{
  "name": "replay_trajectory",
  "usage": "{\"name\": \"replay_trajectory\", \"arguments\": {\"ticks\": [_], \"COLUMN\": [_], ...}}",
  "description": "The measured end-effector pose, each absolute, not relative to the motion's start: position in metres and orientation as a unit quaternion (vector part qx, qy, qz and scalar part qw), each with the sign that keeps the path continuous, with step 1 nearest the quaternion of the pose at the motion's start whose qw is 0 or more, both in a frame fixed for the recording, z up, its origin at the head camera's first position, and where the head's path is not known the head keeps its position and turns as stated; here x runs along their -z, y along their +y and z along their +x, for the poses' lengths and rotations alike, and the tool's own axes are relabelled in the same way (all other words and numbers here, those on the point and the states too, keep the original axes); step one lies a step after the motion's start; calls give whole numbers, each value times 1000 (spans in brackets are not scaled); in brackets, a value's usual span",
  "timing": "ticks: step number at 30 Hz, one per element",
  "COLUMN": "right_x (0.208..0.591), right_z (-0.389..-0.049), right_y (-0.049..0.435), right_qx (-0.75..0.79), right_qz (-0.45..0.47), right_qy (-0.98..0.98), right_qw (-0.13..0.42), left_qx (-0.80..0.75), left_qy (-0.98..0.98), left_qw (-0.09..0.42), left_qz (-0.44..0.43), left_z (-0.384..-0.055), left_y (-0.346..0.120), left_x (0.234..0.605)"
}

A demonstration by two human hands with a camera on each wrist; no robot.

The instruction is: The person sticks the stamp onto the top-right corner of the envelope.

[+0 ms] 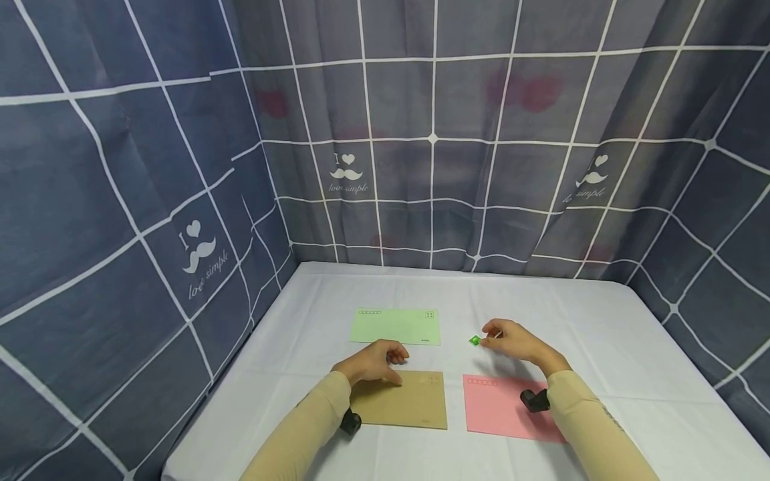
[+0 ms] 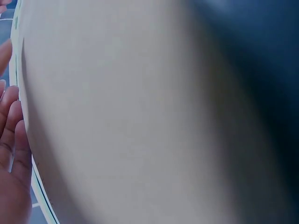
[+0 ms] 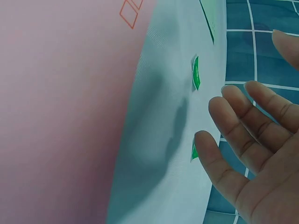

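My left hand [image 1: 374, 363] is over the upper left part of a brown envelope [image 1: 415, 404], fingers loosely bent and nothing in them. In the left wrist view its fingers [image 2: 21, 144] show at the left edge. My right hand [image 1: 511, 339] hovers above the white cloth beyond a pink envelope [image 1: 499, 407], fingers apart and relaxed. Near its fingertips lies a small green stamp-like piece with a pale border [image 1: 475, 341]. In the right wrist view a second green piece [image 3: 194, 153] is partly hidden behind a finger, and the first piece [image 3: 196, 73] lies farther up.
A light green envelope [image 1: 394, 327] lies farther back, left of the small green piece. All lie on a table with a white cloth [image 1: 325, 287]. Dark grid-patterned curtains [image 1: 397, 167] stand around the back and sides. Black wrist cameras [image 1: 532, 401] hang under the sleeves.
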State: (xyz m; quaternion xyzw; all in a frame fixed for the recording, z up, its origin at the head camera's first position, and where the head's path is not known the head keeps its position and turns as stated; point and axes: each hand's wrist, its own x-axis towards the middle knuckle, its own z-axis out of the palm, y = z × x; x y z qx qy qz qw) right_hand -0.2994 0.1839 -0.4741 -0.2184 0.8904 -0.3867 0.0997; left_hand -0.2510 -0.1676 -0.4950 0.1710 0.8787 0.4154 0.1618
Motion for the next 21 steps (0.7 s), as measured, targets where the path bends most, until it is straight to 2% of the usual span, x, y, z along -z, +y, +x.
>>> {"name": "replay_trajectory", "arguments": {"ticks": [11,21], "right_x": [479,475], "right_z": [-302,-306], "right_y": [184,181], "right_qx": [382,356], "right_qz": [-194,-177], "right_qy": [896,911], "right_qw": [120,108], "left_qx": [-396,-384], "left_qy": [886,893], "left_qw": [168,167], "left_qz": [173,165], "left_z": [-251,-253], "left_y": [-168,-167], "left_x": [496,498]}}
